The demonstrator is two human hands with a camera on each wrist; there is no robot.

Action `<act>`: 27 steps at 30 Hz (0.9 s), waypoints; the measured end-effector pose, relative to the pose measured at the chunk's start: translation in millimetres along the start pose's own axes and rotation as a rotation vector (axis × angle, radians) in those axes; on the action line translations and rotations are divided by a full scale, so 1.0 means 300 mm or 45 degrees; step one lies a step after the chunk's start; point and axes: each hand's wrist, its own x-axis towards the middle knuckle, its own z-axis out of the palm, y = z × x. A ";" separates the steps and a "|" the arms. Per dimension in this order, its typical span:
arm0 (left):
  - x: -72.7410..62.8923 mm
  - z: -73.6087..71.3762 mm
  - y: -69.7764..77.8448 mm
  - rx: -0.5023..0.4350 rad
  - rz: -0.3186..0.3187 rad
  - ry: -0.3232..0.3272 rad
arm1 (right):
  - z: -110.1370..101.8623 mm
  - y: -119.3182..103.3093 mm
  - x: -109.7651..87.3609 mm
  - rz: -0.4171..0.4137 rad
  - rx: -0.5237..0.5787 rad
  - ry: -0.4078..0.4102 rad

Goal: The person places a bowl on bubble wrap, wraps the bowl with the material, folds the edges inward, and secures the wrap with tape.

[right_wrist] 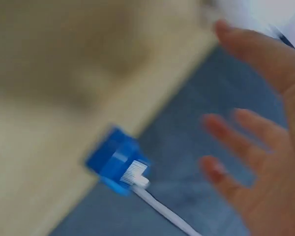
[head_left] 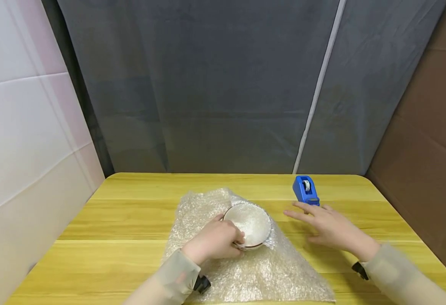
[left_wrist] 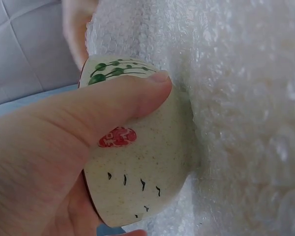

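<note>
Left grip (head_left: pixel 216 238) holds bowl (head_left: pixel 250 221) (right grip (head_left: pixel 331 228) near dispenser (head_left: pixel 306 194)).

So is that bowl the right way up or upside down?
Right way up: in the head view, the bowl shows its pale inside facing up, and the left hand grips its rim.

The yellow wood-grained desk (head_left: pixel 105 237) has rounded far corners. Behind it hangs a dark grey sheet (head_left: pixel 215 84), crossed by a slanting pale strip (head_left: pixel 320 80); left of it stands a creased whitish wall covering (head_left: pixel 28 127), right of it a brown one (head_left: pixel 425 127).
</note>
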 end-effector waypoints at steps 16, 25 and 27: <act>0.000 0.005 -0.004 0.058 0.105 0.025 | 0.134 -0.077 -0.006 -0.517 -0.036 0.352; -0.004 -0.006 -0.002 0.035 0.080 0.003 | 0.095 -0.131 0.073 -0.442 0.338 0.542; -0.005 -0.010 -0.006 0.036 0.089 -0.003 | 0.093 -0.143 0.093 -0.381 0.422 0.591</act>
